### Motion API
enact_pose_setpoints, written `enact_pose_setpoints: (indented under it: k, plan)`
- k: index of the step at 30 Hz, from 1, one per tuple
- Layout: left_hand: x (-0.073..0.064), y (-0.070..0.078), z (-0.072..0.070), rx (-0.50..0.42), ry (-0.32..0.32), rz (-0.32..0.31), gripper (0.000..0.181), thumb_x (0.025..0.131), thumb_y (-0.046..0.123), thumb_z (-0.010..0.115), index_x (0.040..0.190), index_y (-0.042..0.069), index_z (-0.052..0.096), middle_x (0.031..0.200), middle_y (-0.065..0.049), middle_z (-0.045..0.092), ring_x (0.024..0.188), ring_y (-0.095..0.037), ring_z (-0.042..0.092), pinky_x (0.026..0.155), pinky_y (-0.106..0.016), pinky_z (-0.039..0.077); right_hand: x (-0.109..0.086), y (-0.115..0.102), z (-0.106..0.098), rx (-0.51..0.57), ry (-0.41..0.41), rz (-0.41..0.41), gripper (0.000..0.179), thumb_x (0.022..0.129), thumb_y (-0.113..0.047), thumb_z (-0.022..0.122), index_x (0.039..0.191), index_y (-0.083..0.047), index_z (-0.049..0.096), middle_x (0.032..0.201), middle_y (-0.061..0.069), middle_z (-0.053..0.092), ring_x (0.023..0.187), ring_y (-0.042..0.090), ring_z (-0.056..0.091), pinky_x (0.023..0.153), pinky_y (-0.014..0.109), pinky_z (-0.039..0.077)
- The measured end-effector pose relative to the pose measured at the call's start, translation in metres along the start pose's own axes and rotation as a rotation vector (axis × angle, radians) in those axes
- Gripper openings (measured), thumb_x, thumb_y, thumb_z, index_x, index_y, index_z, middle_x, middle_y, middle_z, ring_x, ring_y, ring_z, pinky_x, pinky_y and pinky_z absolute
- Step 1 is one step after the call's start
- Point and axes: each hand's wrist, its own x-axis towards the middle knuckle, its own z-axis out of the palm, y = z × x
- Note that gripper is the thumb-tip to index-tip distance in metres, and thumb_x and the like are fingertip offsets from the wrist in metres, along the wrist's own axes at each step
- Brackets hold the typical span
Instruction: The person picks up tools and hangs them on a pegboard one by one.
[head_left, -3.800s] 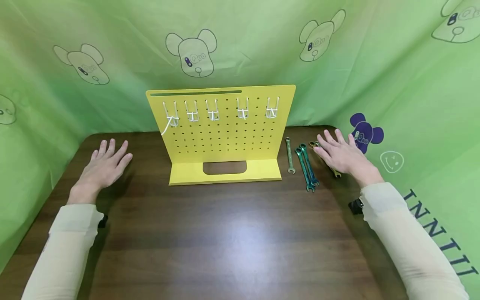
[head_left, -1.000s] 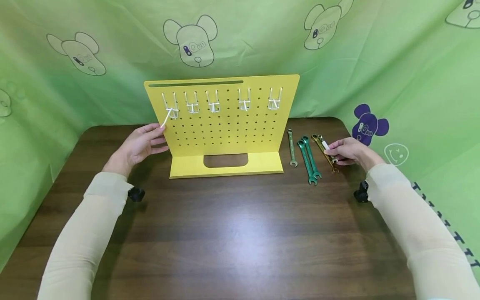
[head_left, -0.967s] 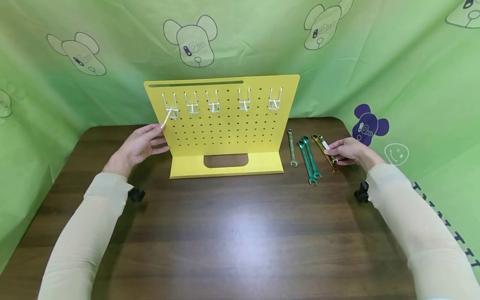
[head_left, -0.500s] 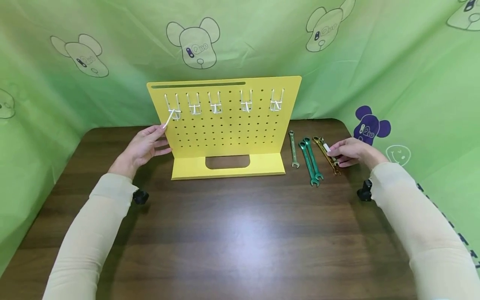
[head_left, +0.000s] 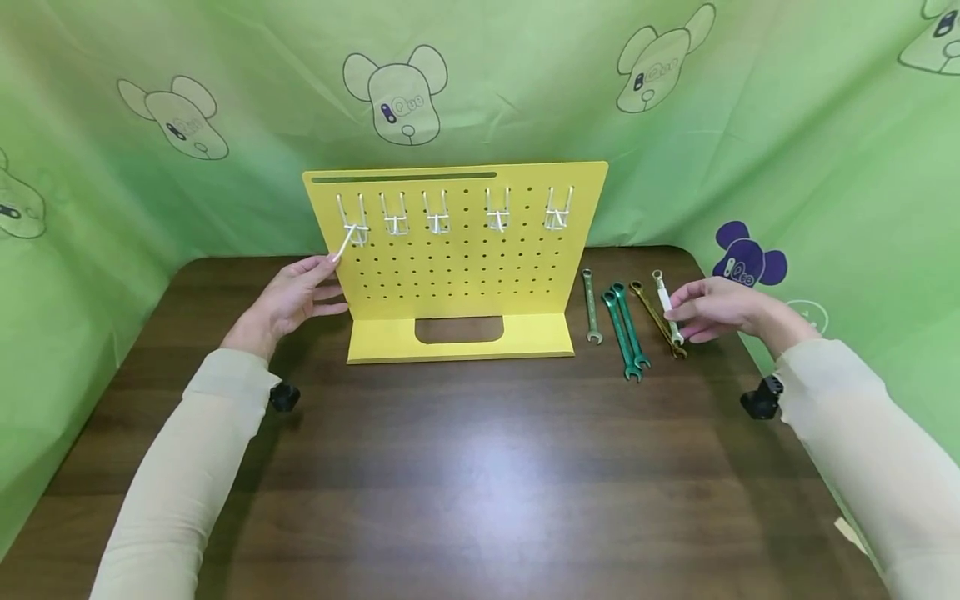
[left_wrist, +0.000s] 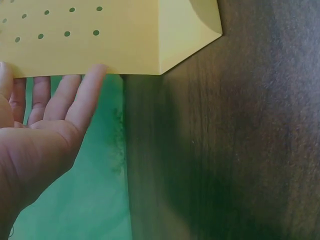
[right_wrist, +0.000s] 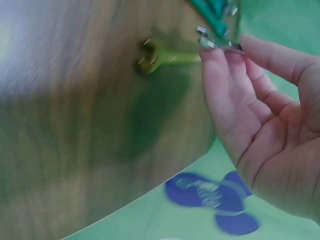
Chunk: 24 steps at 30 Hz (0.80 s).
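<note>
At the left edge of the upright yellow pegboard [head_left: 450, 279], my left hand [head_left: 288, 298] grips the board, its thumb on the front face close to the tip of a long white hook [head_left: 346, 242]. In the left wrist view my left hand [left_wrist: 45, 135] has most of its fingertips hidden behind the board [left_wrist: 125, 50]. My right hand [head_left: 716, 308] pinches a silver combination wrench [head_left: 663, 293] between thumb and fingers. In the right wrist view that wrench [right_wrist: 212, 42] shows only its end, above the gold wrench [right_wrist: 170, 57].
Several white hooks [head_left: 437, 218] line the board's upper part. Right of it on the brown table [head_left: 420, 467] lie a grey-green wrench [head_left: 592, 308], two green wrenches [head_left: 624, 333] and the gold wrench [head_left: 652, 312]. A green printed cloth [head_left: 510, 108] hangs behind and at the sides.
My right hand has taken hold of the silver wrench and shifted it right, apart from the gold one. My left hand came to the board earlier and stays at its edge.
</note>
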Motion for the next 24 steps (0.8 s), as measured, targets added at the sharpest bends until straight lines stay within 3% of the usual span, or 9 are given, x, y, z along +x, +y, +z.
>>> enact_pose_setpoints:
  k: [9, 19, 24]
  plan:
    - [0.006, -0.008, 0.004, -0.033, 0.015, 0.033, 0.02, 0.1, 0.031, 0.065, 0.108, 0.014, 0.069, 0.116, -0.008, 0.058, 0.104, -0.022, 0.069, 0.106, -0.048, 0.046, -0.017, -0.046, 0.026, 0.092, -0.06, -0.171, 0.034, 0.096, -0.011, 0.071, 0.119, 0.003, 0.049, 0.097, 0.011, 0.068, 0.083, 0.027, 0.071, 0.079, 0.044, 0.064]
    - [0.0, -0.012, -0.007, -0.022, 0.003, 0.038, 0.017, 0.101, 0.03, 0.064, 0.107, 0.015, 0.07, 0.11, -0.004, 0.064, 0.101, -0.019, 0.071, 0.106, -0.048, 0.048, -0.011, -0.08, 0.069, 0.21, -0.125, -0.333, 0.029, 0.096, -0.011, 0.073, 0.114, 0.001, 0.054, 0.098, 0.014, 0.068, 0.087, 0.032, 0.071, 0.08, 0.053, 0.063]
    - [0.007, -0.008, -0.003, -0.032, -0.004, 0.061, 0.018, 0.102, 0.029, 0.063, 0.108, 0.014, 0.07, 0.111, -0.004, 0.065, 0.1, -0.019, 0.072, 0.103, -0.044, 0.051, -0.019, -0.092, 0.071, 0.223, -0.111, -0.4, 0.022, 0.096, -0.012, 0.073, 0.11, -0.002, 0.058, 0.1, 0.015, 0.069, 0.087, 0.034, 0.071, 0.08, 0.054, 0.062]
